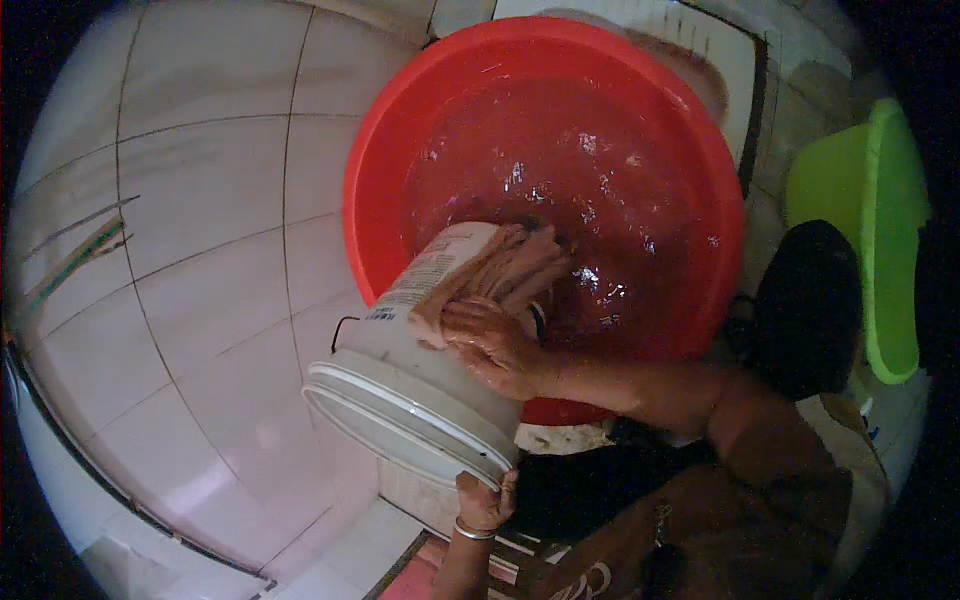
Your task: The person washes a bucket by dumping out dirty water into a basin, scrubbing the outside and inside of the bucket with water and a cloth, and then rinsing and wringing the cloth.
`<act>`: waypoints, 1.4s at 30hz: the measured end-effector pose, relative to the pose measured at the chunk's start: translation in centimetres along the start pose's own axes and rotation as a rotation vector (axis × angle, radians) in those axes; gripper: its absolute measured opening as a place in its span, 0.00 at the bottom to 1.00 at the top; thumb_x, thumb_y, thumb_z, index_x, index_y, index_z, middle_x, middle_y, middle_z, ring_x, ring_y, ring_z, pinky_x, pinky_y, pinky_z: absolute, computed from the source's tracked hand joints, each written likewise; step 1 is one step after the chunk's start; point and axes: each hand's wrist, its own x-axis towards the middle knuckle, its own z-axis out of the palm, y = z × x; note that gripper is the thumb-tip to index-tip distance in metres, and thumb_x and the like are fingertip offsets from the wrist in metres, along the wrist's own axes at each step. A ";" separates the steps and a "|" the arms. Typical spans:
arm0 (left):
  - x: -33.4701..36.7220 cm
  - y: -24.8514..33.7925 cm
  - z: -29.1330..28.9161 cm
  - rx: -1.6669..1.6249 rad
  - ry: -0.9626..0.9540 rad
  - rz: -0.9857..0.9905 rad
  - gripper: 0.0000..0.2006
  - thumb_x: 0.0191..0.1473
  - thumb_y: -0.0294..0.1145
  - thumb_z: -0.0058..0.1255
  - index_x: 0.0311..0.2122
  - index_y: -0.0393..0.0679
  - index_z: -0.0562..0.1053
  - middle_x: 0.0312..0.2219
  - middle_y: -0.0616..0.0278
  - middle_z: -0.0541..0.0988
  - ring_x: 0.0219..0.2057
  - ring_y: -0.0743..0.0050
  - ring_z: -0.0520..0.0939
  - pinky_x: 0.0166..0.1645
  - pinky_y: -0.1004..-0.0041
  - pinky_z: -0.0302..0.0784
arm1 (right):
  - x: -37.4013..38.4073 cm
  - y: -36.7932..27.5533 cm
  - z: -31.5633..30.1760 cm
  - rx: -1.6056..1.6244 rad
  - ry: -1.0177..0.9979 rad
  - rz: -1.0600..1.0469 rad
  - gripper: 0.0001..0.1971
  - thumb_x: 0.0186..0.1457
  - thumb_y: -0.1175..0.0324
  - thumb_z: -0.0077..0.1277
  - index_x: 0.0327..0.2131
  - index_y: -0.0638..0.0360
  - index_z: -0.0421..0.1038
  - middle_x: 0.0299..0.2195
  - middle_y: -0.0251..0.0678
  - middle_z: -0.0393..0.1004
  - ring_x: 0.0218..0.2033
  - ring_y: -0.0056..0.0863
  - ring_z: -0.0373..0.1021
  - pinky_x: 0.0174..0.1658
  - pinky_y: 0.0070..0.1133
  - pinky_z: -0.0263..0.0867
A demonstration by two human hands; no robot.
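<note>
Head view: your left hand (482,505) grips the rim of the tipped white bucket (420,370) at the red basin's (372,200) near edge. Your right hand (495,345) presses a wet cloth (505,268) against it; washing appears underway, rinsing left.

White bucket (420,370) hides left fingers (485,500).

Pale, glossy floor tiles (200,230) with dark grout lines spread leftward, apparently wet, under dim light.

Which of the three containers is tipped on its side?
The white bucket, held by both hands over the red basin's rim. The red basin sits flat with water; the green tub stands apart, far right.
</note>
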 end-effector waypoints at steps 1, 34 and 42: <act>0.0 -0.5 -0.2 0.008 0.005 -0.011 0.06 0.49 0.32 0.47 0.29 0.43 0.74 0.24 0.54 0.77 0.22 0.49 0.76 0.26 0.60 0.70 | 0.8 -0.3 0.4 0.092 -0.156 -0.204 0.09 0.48 0.72 0.45 0.35 0.64 0.67 0.35 0.44 0.68 0.39 0.40 0.66 0.43 0.32 0.60; 10.7 5.6 -5.7 -0.169 0.205 -0.564 0.13 0.42 0.27 0.60 0.33 0.32 0.72 0.25 0.59 0.77 0.24 0.73 0.77 0.30 0.73 0.74 | 1.5 -7.3 -0.5 -0.232 -0.020 -0.015 0.07 0.50 0.69 0.44 0.28 0.63 0.66 0.29 0.52 0.67 0.34 0.48 0.66 0.40 0.37 0.59; 9.5 4.0 -7.3 -0.227 0.068 -0.607 0.09 0.43 0.27 0.60 0.29 0.35 0.74 0.21 0.65 0.76 0.21 0.80 0.75 0.26 0.78 0.70 | 7.9 2.3 -0.5 0.051 -0.316 0.383 0.08 0.50 0.65 0.43 0.29 0.57 0.69 0.24 0.46 0.69 0.27 0.40 0.68 0.39 0.34 0.61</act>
